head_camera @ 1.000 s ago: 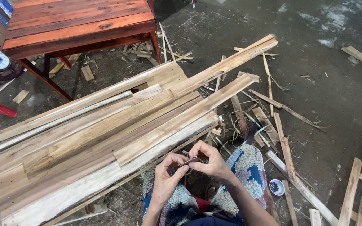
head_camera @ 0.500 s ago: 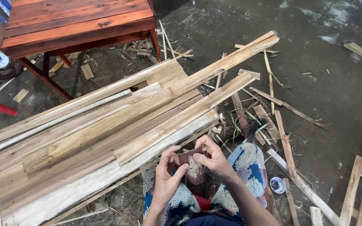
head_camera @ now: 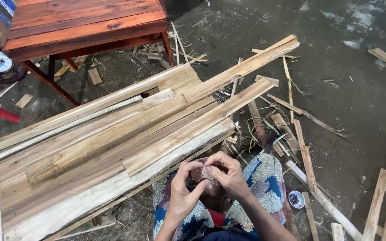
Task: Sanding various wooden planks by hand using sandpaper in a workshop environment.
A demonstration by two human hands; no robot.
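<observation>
Both the left hand (head_camera: 185, 189) and the right hand (head_camera: 229, 175) are pinching a small brownish scrap (head_camera: 200, 173) over the lap, beside the plank stack (head_camera: 112, 147); it looks light, thin, probably crumbly, best held by its edges.

small piece (head_camera: 205, 173) mostly hidden between hands, plank stack (head_camera: 112, 147) cut off left

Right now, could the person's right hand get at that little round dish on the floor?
Probably yes: the small round dish lies on the floor just beside the right knee, uncovered, though the right hand is busy pinching a small piece with the left hand.
</observation>
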